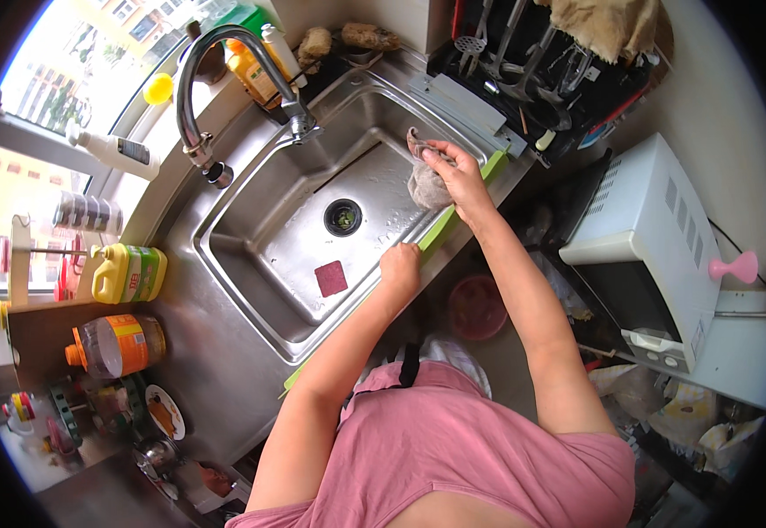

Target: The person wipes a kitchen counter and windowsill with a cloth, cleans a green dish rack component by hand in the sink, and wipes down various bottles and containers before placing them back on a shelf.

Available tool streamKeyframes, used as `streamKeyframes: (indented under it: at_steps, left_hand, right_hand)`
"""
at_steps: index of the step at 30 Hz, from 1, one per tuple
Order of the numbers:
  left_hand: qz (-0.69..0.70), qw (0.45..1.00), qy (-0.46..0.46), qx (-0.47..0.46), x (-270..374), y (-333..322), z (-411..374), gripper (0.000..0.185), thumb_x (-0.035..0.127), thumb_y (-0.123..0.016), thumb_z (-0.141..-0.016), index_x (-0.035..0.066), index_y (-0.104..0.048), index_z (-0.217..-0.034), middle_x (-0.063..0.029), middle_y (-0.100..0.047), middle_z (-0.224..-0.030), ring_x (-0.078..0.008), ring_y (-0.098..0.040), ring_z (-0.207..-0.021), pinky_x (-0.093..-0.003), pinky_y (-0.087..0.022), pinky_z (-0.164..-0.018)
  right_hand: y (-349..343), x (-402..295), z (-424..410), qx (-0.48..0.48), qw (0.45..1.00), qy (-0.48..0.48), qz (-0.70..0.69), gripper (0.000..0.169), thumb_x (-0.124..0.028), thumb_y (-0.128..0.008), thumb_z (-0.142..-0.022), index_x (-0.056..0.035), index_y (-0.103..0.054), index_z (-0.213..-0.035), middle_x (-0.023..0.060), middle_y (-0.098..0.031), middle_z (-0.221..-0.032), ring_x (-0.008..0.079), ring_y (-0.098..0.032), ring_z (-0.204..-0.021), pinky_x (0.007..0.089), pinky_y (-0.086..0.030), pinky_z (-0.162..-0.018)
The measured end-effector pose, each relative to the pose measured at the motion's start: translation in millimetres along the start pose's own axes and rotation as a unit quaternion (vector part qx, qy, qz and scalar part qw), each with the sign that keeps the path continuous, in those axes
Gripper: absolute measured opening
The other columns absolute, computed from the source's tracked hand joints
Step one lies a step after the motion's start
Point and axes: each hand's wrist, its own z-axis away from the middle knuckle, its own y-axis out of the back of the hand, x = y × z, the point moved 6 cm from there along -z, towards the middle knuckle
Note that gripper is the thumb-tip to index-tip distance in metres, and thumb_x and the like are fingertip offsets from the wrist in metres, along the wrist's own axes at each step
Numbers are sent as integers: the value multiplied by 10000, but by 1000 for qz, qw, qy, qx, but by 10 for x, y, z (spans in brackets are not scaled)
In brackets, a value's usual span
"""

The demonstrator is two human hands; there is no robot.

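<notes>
My right hand [460,177] holds a bunched greyish-beige cloth [430,186] over the right front rim of a stainless steel sink [277,284]. One corner of the cloth sticks up past my fingers. Lower along the same front rim, my left hand [401,267] is closed into a fist at the green edge strip [439,232]; whether it grips the strip is hidden. On the wet basin floor lie a dark red square pad [330,278] and a thin dark stick [348,166]. Green scraps sit in the drain [343,218].
A curved chrome faucet [188,99] arches over the sink's back left. Yellow jug [131,274] and oil bottle [119,346] stand on the left. Metal ladles [515,66] hang at the upper right, above a white microwave oven [647,218]. Below is a pink basin [478,307].
</notes>
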Motion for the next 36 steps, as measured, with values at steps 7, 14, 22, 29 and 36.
streamKeyframes:
  at_steps: [7, 14, 22, 29, 36]
  left_hand:
    - [147, 988, 37, -1, -87, 613, 228, 365, 219, -736, -719, 44, -633, -1023, -166, -687, -915, -344, -668, -855, -436, -526, -772]
    - [227, 967, 106, 41, -902, 941, 1407, 587, 350, -799, -716, 32, -603, -1168, -165, -628, -1136, -326, -581, -1093, -417, -467, -929]
    - [115, 948, 266, 132, -1389, 569, 3046, 366, 104, -773, -665, 45, -642, -1002, -111, -644, -997, -326, -594, -974, -428, -485, -837]
    - [128, 908, 313, 249, -1742, 237, 3481, 160, -5, -669, -696, 70, -650, -836, -84, -627, -795, -295, -616, -813, -402, -505, -706]
    - [115, 894, 301, 311, -1764, 127, 3491, 207, -85, -596, -650, 73, -657, -768, -89, -586, -694, -294, -593, -722, -411, -483, -649]
  right_hand:
    - [123, 487, -210, -19, 993, -51, 100, 297, -112, -658, -862, -8, -615, -1137, 51, -638, -1031, 130, -597, -924, 263, -465, -827]
    - [-692, 543, -30, -214, 932, 14, 291, 233, -24, -593, -809, -84, -642, -1029, 137, -626, -1106, 242, -602, -1061, 320, -456, -907]
    - [-1487, 755, 479, -432, 746, 88, 499, 196, -150, -546, -808, -77, -725, -837, 122, -641, -1102, 313, -601, -1038, 383, -467, -917]
    - [-1799, 1225, 831, -507, 673, 69, 534, 221, -169, -542, -823, -76, -730, -890, 105, -660, -1039, 290, -607, -1022, 383, -474, -910]
    - [-2250, 1455, 1265, -526, 688, 39, 497, 224, -114, -536, -788, -65, -725, -897, 123, -654, -1047, 288, -583, -1066, 368, -450, -956]
